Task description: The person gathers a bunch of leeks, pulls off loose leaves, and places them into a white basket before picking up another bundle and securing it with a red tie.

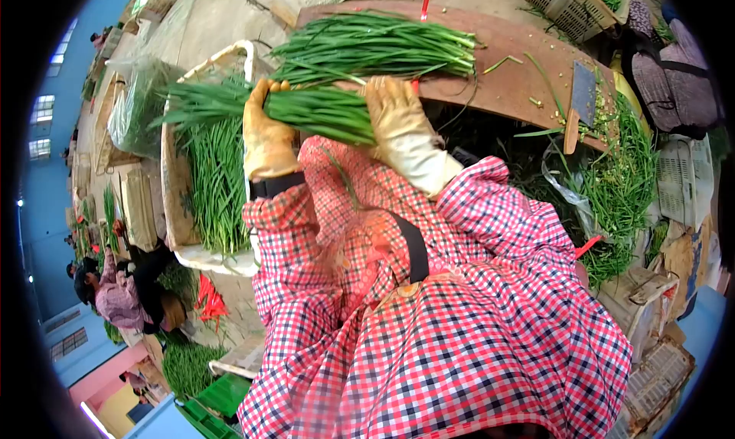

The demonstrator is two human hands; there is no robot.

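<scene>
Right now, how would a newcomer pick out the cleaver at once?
Find the long brown board across the top, beyond the green bundle that the left hand and right hand hold. Near its right end lies the cleaver, wooden handle toward the person. It is the only flat grey metal blade among green stalks and trimmings.

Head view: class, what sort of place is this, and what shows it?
Probably a vegetable market: left hand and right hand grip a chive bunch, a second bunch lies on the board near a cleaver, a crate holds more.
</scene>
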